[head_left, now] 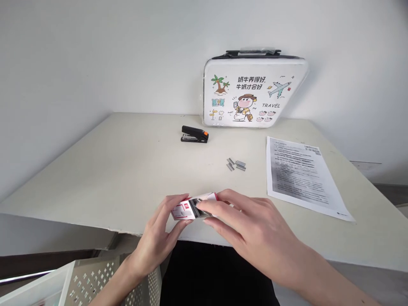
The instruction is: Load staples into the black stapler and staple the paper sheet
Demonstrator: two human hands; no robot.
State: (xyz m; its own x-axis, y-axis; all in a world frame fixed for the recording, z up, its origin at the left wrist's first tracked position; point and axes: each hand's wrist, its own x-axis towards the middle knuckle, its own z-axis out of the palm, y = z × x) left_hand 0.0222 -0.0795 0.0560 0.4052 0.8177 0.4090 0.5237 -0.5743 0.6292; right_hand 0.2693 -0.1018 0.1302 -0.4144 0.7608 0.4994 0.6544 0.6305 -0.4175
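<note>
My left hand (162, 225) pinches a small white and red staple box (181, 211) between thumb and fingers at the table's front edge. The box is open, and dark grey staple strips show inside it. My right hand (251, 225) grips the other end of the box, its index fingertip at the opening and its thumb below. Whether that fingertip touches the staples I cannot tell. Beyond my hands lie several loose staple strips (240, 163) on the table. A black stapler (195, 134) with an orange patch rests farther back, its top arm raised a little.
A printed sheet of paper (296, 178) lies on the right of the pale table (95, 170). Against the wall stands a white cartoon-printed case (255, 93) with a black handle. Below the table at left is a white perforated basket (92, 276).
</note>
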